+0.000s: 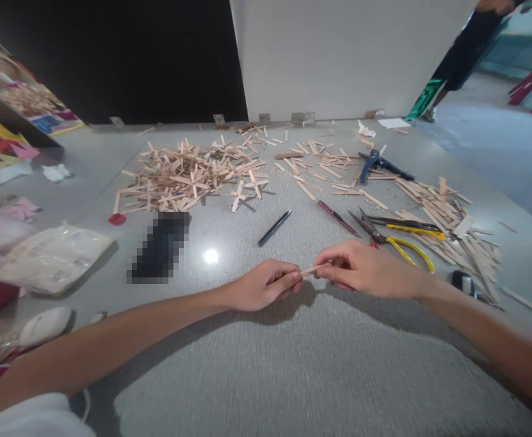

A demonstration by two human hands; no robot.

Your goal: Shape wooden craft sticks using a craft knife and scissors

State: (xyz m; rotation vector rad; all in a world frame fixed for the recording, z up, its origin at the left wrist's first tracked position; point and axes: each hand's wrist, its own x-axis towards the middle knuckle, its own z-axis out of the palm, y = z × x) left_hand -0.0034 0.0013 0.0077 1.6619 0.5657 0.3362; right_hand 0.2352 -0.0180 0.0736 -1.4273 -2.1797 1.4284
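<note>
A short, pale wooden stick (pixel 310 271) spans the small gap between my hands, just above the grey table (pixel 266 370). My left hand (pixel 268 284) pinches one end between thumb and fingers. The other end is in the fingertips of my right hand (pixel 354 267). Beyond my hands lie a dark pen (pixel 274 228) and a dark red pen (pixel 337 218). Scissors with yellow handles (pixel 400 246) rest just past my right hand, beside a yellow and black cutter (pixel 414 229).
A heap of wooden pieces (pixel 193 173) lies at the back left, loose sticks (pixel 443 206) at the right. Blue-handled pliers (pixel 372 164) sit behind. A dark, pixelated object (pixel 160 247) and a plastic bag (pixel 59 255) are at left. A partition (pixel 352 60) stands behind; a person is beyond it.
</note>
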